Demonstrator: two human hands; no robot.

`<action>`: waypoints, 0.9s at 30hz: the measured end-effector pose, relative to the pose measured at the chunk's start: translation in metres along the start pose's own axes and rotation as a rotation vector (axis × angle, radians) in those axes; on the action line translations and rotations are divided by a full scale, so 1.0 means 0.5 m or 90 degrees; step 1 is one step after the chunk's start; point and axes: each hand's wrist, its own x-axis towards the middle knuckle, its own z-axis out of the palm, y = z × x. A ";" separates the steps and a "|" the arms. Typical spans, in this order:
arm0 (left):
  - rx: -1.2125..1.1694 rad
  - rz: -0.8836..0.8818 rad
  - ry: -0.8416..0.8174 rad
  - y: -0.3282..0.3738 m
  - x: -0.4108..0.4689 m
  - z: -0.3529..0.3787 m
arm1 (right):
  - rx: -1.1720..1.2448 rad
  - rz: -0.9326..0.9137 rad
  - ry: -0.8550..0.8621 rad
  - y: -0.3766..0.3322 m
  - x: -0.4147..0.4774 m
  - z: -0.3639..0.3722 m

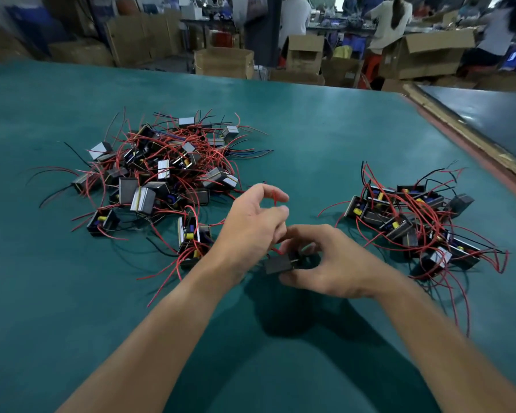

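A small black box module (279, 264) with red wires hangs just above the green table (72, 293), held between both hands at the centre. My right hand (322, 260) grips the box, thumb below and fingers curled over its top. My left hand (252, 223) pinches a red wire (276, 199) that rises from the box, between thumb and fingers. The box's far side is hidden behind my fingers.
A large pile of like modules with tangled red and black wires (161, 174) lies to the left. A smaller pile (414, 225) lies to the right. Cardboard boxes (224, 62) and people stand beyond the table's far edge. A second table (489, 114) abuts at the right.
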 end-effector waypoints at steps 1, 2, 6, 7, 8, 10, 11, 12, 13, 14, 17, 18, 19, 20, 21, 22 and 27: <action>-0.047 -0.011 -0.005 0.004 -0.002 0.000 | 0.030 -0.011 -0.009 -0.005 -0.001 -0.001; -0.088 -0.016 -0.010 0.007 -0.004 0.000 | 0.064 -0.026 -0.017 -0.009 -0.001 0.000; -0.211 0.004 -0.026 0.014 -0.012 0.003 | 0.135 -0.038 -0.019 -0.013 0.002 0.005; -0.243 0.013 -0.039 0.016 -0.014 0.004 | 0.124 -0.034 -0.013 -0.013 0.003 0.006; -0.280 0.014 -0.057 0.017 -0.017 0.004 | 0.101 -0.032 -0.008 -0.012 0.003 0.009; -0.368 -0.013 -0.102 0.019 -0.021 0.001 | 0.066 -0.014 0.002 -0.015 0.001 0.021; -0.411 -0.029 -0.128 0.020 -0.022 -0.002 | 0.066 -0.006 0.003 -0.017 -0.002 0.030; -0.446 -0.041 -0.153 0.020 -0.021 -0.005 | 0.068 -0.006 0.005 -0.018 -0.002 0.040; -0.475 -0.049 -0.175 0.023 -0.021 -0.009 | 0.064 -0.013 0.010 -0.020 -0.001 0.050; -0.496 -0.054 -0.192 0.024 -0.020 -0.011 | 0.054 -0.024 0.019 -0.020 0.001 0.058; -0.535 -0.046 -0.207 0.029 -0.018 -0.021 | 0.039 -0.032 0.033 -0.021 0.006 0.063; -0.535 -0.033 -0.199 0.031 -0.017 -0.025 | 0.046 -0.024 0.035 -0.021 0.006 0.059; -0.525 -0.015 -0.183 0.034 -0.016 -0.029 | 0.050 -0.016 0.040 -0.022 0.007 0.055; -0.503 0.007 -0.159 0.035 -0.014 -0.033 | 0.045 -0.011 0.055 -0.021 0.008 0.051; -0.461 0.032 -0.121 0.036 -0.011 -0.037 | 0.044 -0.007 0.079 -0.021 0.010 0.045; -0.381 0.056 -0.065 0.033 -0.006 -0.039 | 0.060 -0.002 0.113 -0.019 0.013 0.039; 0.109 0.081 0.136 0.001 0.021 -0.042 | 0.172 0.054 0.281 -0.015 0.023 0.006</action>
